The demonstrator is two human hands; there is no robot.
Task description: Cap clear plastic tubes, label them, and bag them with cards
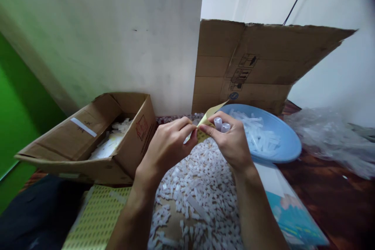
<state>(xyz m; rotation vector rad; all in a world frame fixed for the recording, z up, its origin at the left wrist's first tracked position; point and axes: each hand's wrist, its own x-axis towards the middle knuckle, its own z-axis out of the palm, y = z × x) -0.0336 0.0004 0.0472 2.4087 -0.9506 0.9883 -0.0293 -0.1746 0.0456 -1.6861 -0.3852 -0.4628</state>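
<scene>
My left hand [168, 146] pinches the yellow sheet [208, 119], fingers closed on its lower edge. My right hand [231, 140] grips the same sheet with thumb and forefinger, two small clear tubes [221, 125] tucked in its curled fingers. Sheet sits above the white scrap pile [202, 187], blue bowl [288, 140] just right, open carton [88, 136] left.

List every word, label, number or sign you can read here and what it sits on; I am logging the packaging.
No text reads clearly.
Upright cardboard sheet: black handling pictograms and a round blue mark, too small to read.
Open carton, side wall: red stamp, blurred.
Same carton, flap: white tape strip with faint marks, unreadable.
Yellow sheet pinched by left hand and right hand: no legible print.
</scene>
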